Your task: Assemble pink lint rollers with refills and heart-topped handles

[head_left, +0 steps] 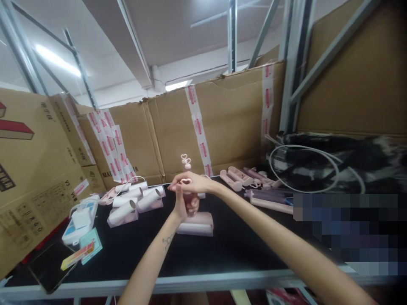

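Note:
My left hand (184,205) is raised over the middle of the black table, its fingers curled round a pink piece with a heart-shaped loop (186,181). Across the top of it lies my right hand (199,183), bent at the wrist, its fingertips partly hidden at the left. More small pink heart-shaped loops (186,161) stick up just above my right hand. Below the hands, a pale pink casing (195,224) rests on the table. What my right fingers grip is too small to tell.
White tubes in pink holders (127,207) stand at the left, near a white-and-blue box (81,218) and a dark phone (52,264). Pink parts (240,178) and a coiled white cable (305,146) lie at the right. Cardboard (229,118) walls the back.

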{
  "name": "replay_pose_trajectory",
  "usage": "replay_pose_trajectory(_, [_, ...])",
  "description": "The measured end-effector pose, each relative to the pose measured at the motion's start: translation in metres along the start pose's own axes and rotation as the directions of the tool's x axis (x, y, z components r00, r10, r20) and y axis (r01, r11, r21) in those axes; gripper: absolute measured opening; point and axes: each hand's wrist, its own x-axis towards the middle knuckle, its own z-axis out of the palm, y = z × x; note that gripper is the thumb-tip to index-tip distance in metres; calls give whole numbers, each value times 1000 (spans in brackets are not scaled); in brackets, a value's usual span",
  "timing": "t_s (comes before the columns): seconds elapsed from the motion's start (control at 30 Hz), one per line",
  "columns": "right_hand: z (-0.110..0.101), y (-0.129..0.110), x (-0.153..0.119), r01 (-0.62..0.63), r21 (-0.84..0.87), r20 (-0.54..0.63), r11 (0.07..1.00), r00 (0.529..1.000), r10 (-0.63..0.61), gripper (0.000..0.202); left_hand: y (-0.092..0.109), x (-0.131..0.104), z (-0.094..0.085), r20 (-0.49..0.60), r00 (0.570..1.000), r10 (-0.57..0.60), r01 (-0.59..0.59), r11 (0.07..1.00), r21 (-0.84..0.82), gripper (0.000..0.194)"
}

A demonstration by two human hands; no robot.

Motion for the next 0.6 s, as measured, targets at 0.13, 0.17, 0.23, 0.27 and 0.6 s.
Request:
replay_pose_trajectory(0.13, [8, 9, 5, 76, 194, 108, 978, 989, -98, 39, -2, 4, -3, -38, 999, -30, 31, 999, 29, 74])
replay_pose_trajectory(0.17, [12, 12, 5, 77, 261, 114, 962, 987, -110, 40, -3, 5, -3, -63, 997, -54, 56, 998, 34, 73])
replay_pose_trajectory(0.23, [17, 15, 4, 57, 369, 114, 928, 988, -106, 39, -3, 7, -2, -119, 989, -92, 96, 995, 33, 70])
replay_pose_trajectory(0.27, [19, 15, 3, 44, 403, 111, 914, 989, -97, 38, -4, 7, -1, -145, 984, -99, 104, 994, 30, 68])
replay_pose_trajectory(0.6, [30, 2, -5, 32, 327, 2, 945, 999, -34, 34, -10, 1, 3, -266, 964, 9, -2, 1000, 26, 46])
